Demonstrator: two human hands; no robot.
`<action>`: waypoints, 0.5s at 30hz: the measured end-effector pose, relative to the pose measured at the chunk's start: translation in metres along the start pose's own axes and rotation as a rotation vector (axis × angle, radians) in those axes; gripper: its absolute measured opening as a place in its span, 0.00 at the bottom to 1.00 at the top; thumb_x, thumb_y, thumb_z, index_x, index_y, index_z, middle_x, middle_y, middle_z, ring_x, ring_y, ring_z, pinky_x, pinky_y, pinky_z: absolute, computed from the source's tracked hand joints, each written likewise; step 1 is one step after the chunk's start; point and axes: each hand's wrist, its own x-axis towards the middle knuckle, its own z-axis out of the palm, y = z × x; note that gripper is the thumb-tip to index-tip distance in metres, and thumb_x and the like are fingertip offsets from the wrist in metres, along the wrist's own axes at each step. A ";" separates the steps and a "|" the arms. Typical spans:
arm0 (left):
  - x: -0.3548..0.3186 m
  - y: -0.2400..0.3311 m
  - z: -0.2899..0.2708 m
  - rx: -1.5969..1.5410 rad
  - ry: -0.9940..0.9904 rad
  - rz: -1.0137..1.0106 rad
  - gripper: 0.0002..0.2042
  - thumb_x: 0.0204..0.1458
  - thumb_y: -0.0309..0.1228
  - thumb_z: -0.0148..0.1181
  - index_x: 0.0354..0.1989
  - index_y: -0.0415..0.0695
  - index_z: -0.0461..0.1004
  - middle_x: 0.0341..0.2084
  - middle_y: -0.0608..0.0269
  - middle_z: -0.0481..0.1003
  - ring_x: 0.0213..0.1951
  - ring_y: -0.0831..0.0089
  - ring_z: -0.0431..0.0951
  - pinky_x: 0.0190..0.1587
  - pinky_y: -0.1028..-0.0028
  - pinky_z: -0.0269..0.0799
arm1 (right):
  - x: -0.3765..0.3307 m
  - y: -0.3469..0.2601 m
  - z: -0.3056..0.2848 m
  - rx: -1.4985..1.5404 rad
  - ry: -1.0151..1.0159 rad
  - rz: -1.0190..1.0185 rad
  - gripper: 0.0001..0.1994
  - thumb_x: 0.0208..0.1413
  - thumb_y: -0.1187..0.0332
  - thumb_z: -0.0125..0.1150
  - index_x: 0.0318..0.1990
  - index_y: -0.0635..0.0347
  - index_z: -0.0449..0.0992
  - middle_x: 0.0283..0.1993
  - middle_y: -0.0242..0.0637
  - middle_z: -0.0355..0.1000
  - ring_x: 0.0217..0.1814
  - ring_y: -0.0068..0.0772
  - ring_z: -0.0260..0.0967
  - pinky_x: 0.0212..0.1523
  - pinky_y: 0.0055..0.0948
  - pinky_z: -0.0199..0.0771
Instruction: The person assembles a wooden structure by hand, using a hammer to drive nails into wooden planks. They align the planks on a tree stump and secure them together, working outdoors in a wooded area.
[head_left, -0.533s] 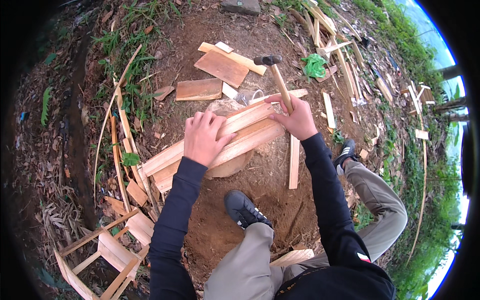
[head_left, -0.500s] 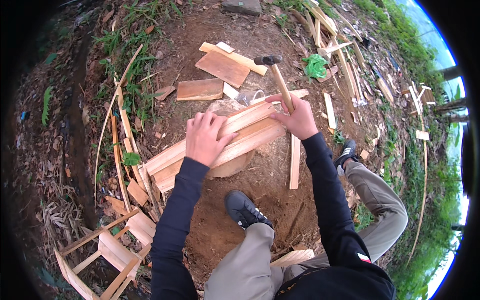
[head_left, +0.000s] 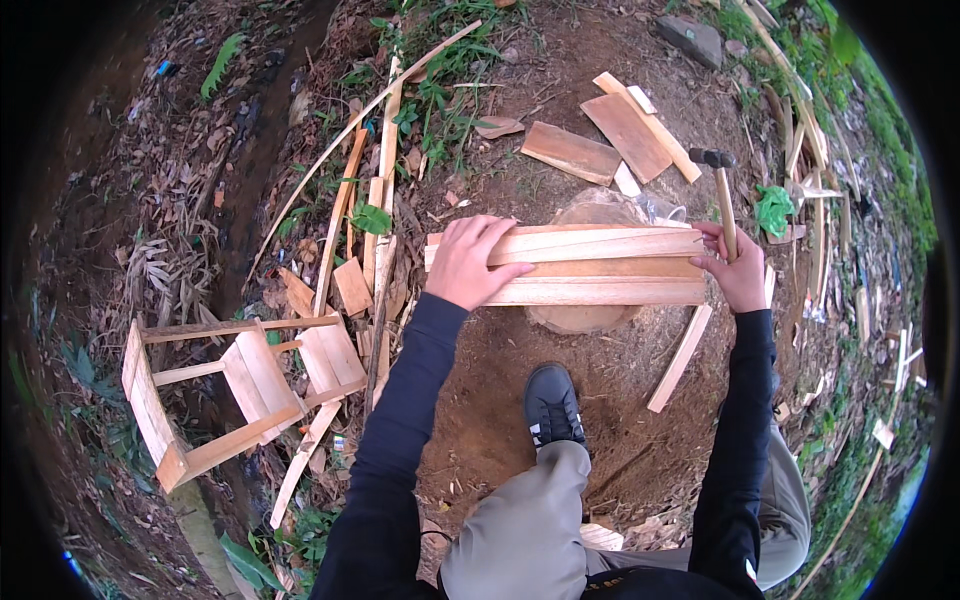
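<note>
A light wooden board assembly (head_left: 600, 291) lies nearly level across a tree stump (head_left: 580, 318). Along its far side runs an upper plank (head_left: 600, 244), with a darker strip showing between the two. My left hand (head_left: 468, 262) grips the upper plank near its left end, thumb reaching over the gap. At the right ends of the boards, my right hand (head_left: 738, 268) closes around a hammer (head_left: 728, 205), its fingertips and thumb touching the wood. The hammer stands upright, dark head at the top. How the boards are joined cannot be made out.
Beyond the stump lie brown boards (head_left: 570, 152) and a grey stone (head_left: 692, 42). To the left rests a slatted wooden frame (head_left: 235, 445) beside long strips (head_left: 341, 215). A loose batten (head_left: 680, 360) lies right of the stump, and a green plastic bag (head_left: 773, 210) farther right.
The view has swung round, and the boards now lie level instead of slanting. My left hand has slid to their left end, my right hand to their right end, still with the hammer.
</note>
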 end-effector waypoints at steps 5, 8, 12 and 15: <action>0.001 -0.023 -0.010 0.011 -0.028 0.102 0.26 0.52 0.50 0.68 0.51 0.42 0.77 0.45 0.58 0.77 0.49 0.59 0.78 0.53 0.64 0.75 | -0.004 -0.005 0.005 -0.077 -0.021 -0.006 0.26 0.39 0.80 0.79 0.50 0.61 0.81 0.30 0.25 0.67 0.40 0.20 0.73 0.49 0.24 0.77; 0.007 -0.024 -0.014 -0.055 -0.077 0.109 0.27 0.50 0.48 0.71 0.53 0.44 0.78 0.45 0.59 0.77 0.49 0.59 0.78 0.53 0.64 0.75 | -0.007 -0.011 0.003 -0.115 -0.033 -0.001 0.25 0.40 0.77 0.79 0.51 0.60 0.81 0.32 0.26 0.70 0.42 0.20 0.75 0.49 0.24 0.77; 0.003 -0.030 -0.024 -0.031 -0.125 0.037 0.32 0.44 0.48 0.75 0.58 0.48 0.76 0.50 0.57 0.75 0.53 0.56 0.75 0.58 0.60 0.72 | -0.008 -0.010 -0.001 -0.102 -0.038 0.018 0.26 0.42 0.77 0.79 0.53 0.60 0.81 0.35 0.28 0.75 0.45 0.22 0.77 0.51 0.25 0.78; -0.009 -0.042 -0.041 -0.089 -0.115 -0.107 0.40 0.37 0.44 0.81 0.63 0.50 0.73 0.57 0.56 0.74 0.62 0.55 0.70 0.64 0.57 0.67 | -0.007 -0.008 -0.001 -0.054 -0.059 0.053 0.26 0.42 0.78 0.78 0.54 0.60 0.80 0.37 0.28 0.75 0.45 0.22 0.77 0.52 0.25 0.79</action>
